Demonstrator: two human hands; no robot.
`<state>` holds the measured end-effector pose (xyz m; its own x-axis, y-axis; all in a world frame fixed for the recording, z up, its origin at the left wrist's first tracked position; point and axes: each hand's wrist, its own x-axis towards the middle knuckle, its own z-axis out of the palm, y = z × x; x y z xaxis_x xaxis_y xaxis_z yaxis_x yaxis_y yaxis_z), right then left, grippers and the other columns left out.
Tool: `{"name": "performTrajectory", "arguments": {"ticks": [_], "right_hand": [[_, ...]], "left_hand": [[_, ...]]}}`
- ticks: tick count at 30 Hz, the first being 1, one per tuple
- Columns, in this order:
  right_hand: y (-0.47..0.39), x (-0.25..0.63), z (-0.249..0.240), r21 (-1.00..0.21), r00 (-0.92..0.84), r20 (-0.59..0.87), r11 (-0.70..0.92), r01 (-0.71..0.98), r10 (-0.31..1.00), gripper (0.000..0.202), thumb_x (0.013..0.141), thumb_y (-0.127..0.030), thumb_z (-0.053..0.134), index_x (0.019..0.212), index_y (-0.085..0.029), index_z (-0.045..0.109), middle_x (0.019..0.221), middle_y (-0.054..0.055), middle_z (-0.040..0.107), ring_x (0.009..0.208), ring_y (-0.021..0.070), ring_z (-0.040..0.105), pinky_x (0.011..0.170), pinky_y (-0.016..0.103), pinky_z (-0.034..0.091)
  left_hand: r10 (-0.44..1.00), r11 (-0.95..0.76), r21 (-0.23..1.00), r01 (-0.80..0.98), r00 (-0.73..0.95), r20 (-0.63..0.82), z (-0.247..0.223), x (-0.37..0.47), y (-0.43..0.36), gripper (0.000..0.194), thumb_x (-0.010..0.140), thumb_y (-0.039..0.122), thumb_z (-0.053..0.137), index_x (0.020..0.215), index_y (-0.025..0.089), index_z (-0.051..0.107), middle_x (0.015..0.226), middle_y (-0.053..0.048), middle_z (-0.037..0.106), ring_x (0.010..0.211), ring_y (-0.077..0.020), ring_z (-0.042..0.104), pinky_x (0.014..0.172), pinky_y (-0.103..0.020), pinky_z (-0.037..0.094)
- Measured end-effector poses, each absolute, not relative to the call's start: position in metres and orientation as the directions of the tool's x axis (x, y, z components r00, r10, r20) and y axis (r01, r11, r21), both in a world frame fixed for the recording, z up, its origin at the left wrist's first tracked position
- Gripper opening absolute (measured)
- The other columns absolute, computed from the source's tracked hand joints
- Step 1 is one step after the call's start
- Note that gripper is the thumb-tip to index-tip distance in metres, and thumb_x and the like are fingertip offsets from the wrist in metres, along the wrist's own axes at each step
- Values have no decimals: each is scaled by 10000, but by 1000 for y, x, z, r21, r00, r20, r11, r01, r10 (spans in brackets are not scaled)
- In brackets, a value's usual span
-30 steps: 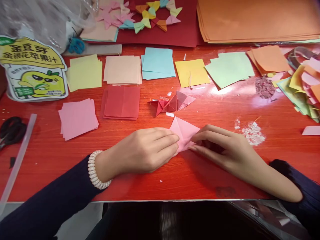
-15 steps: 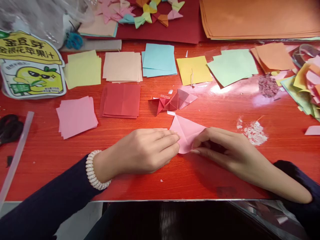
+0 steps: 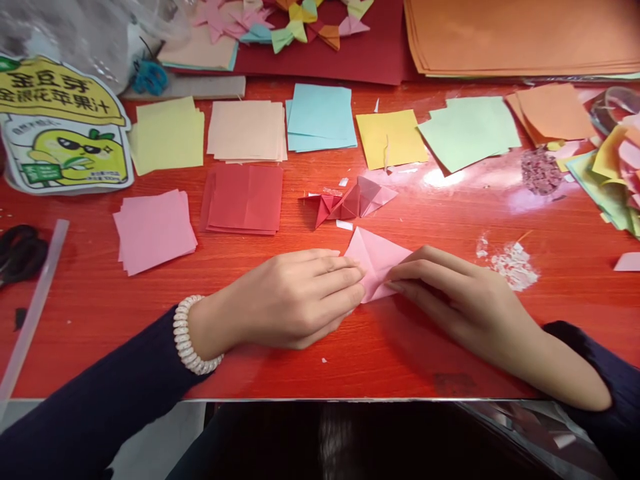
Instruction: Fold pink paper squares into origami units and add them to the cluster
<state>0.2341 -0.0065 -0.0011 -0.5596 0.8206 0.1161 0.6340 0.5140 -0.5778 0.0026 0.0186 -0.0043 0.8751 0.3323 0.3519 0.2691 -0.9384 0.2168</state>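
Note:
A square of pink origami paper (image 3: 383, 257) with crease lines lies on the red table, turned cornerwise, between my hands. My left hand (image 3: 300, 297), fingers extended close together, holds down the paper's left side; its thumb is hidden. At the lower right edge, my right hand (image 3: 450, 303) pinches the paper between thumb and fingers, and that edge is lifted and bent inward. Just beyond the paper sits a small chain of folded red and pink paper pieces (image 3: 353, 200).
Paper stacks in pink (image 3: 156, 233), red (image 3: 245, 200), light yellow (image 3: 167, 137), beige (image 3: 246, 131), blue (image 3: 321, 117), yellow (image 3: 390, 140), green (image 3: 470, 133) and orange (image 3: 553, 113) lie around. Black-handled scissors (image 3: 23, 257) lie left. Folded stars (image 3: 295, 27) lie at the back.
My right hand has moved the paper's lower right edge slightly up and inward, folding it over. My left hand stays on the paper's left side.

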Motion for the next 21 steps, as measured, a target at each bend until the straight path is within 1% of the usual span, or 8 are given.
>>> {"name": "performTrajectory", "arguments": {"ticks": [4,8,11,15,21], "right_hand": [[-9,232,-5,-506,-559,143,546,668,817,106,865,-134,464,909,-135,561,806,49,561,683,114,549,586,226,448],[-9,230,-7,-471,-542,161,547,692,825,104,869,-139,459,920,-135,550,803,46,564,680,114,546,589,225,441],[-10,228,-7,-453,-529,165,541,709,832,123,876,-154,455,962,-133,540,810,44,572,684,111,548,589,218,434],[-10,228,-9,-421,-518,169,536,731,839,147,878,-185,464,997,-129,529,770,31,556,639,104,533,534,206,405],[-10,227,-9,-393,-513,157,530,751,844,157,875,-197,467,1008,-134,522,774,30,548,606,102,517,512,208,394]], "left_hand": [[322,-938,227,260,897,302,-3,3,18,292,832,179,507,1112,120,562,1084,-80,628,1042,-195,573,914,-314,488],[324,-942,188,277,896,303,-3,4,16,325,831,177,522,1154,165,553,1069,-75,633,1022,-194,583,895,-317,494],[321,-945,169,282,900,294,-3,4,16,320,833,179,520,1150,168,558,1080,-82,630,1039,-203,576,898,-326,492],[313,-947,166,274,905,289,-4,4,18,322,838,186,512,1158,168,552,1104,-83,617,1052,-205,565,898,-325,491],[312,-942,206,264,916,252,-5,4,19,369,846,194,498,1210,139,508,1117,-88,601,1065,-216,544,898,-340,492]]}}
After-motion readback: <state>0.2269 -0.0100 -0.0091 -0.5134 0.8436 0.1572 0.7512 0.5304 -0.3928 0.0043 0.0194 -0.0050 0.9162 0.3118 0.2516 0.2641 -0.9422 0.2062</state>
